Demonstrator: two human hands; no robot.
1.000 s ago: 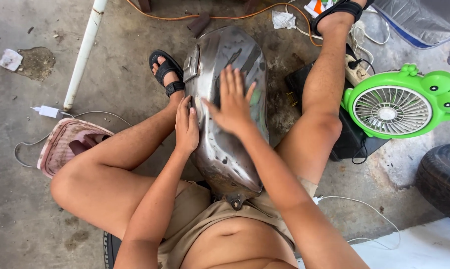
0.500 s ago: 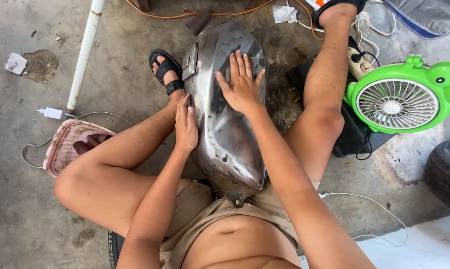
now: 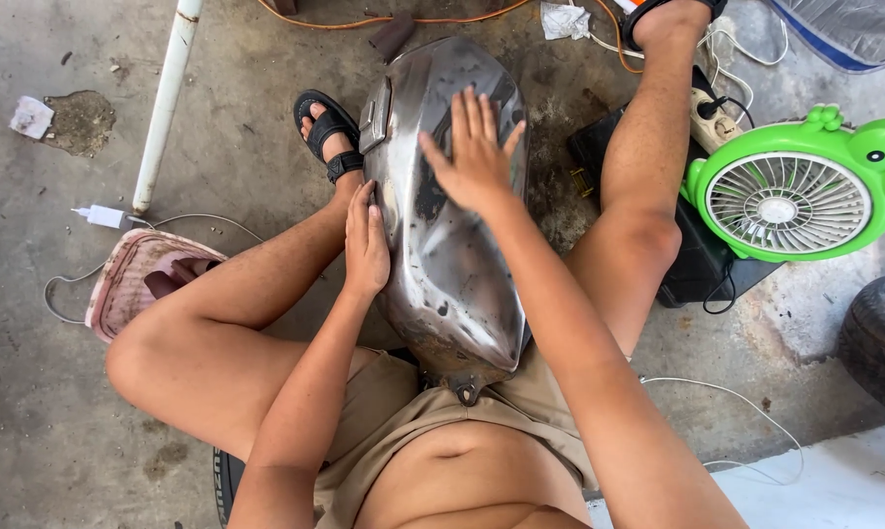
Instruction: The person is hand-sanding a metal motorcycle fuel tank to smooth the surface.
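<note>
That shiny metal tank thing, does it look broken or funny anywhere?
Yes. The bare metal tank looks battered: dull grey with dark blotches and dents. The right hand lies flat on top; the left hand rests against its side.

Seated with knees spread either side of the bare metal tank (image 3: 449,245). Left hand (image 3: 365,245) flat against tank's left flank, fingers together. Right hand (image 3: 474,152) palm-down on tank's top, fingers spread.
</note>
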